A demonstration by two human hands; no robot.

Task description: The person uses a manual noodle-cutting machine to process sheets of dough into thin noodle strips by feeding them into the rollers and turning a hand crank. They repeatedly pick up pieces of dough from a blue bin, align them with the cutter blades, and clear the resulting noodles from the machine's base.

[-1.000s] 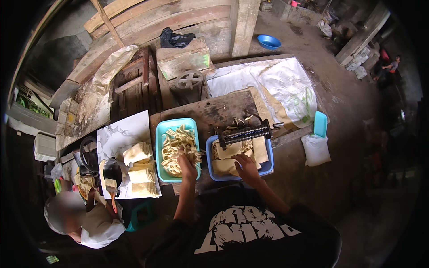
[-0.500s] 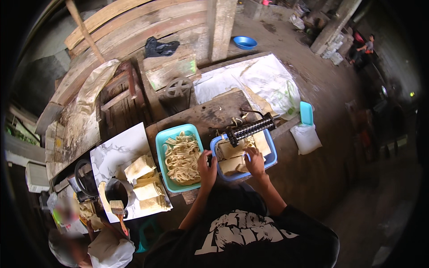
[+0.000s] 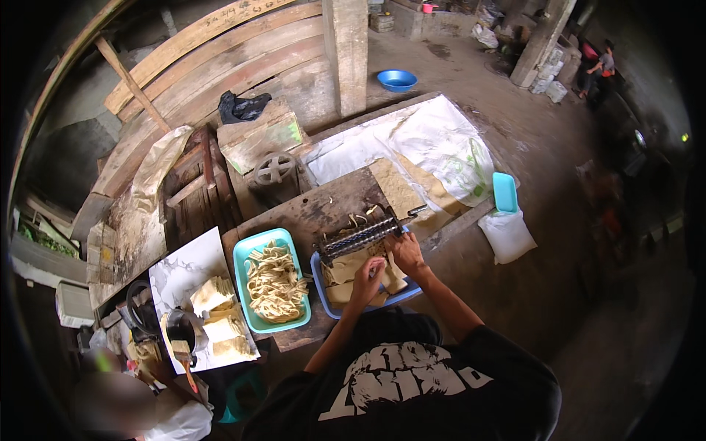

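Wooden bench – both hands, left & right, gripping dough sheets.

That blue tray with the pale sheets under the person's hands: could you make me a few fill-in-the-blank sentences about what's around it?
1. Both hands, the left hand and the right hand, are over the ____ tray.
2. The turquoise tray beside it holds cut pale ____.
3. The ribbed roller lies across the blue tray's ____ edge.
4. The blue bowl sits on the ____.

Missing words: blue; strips; far; floor
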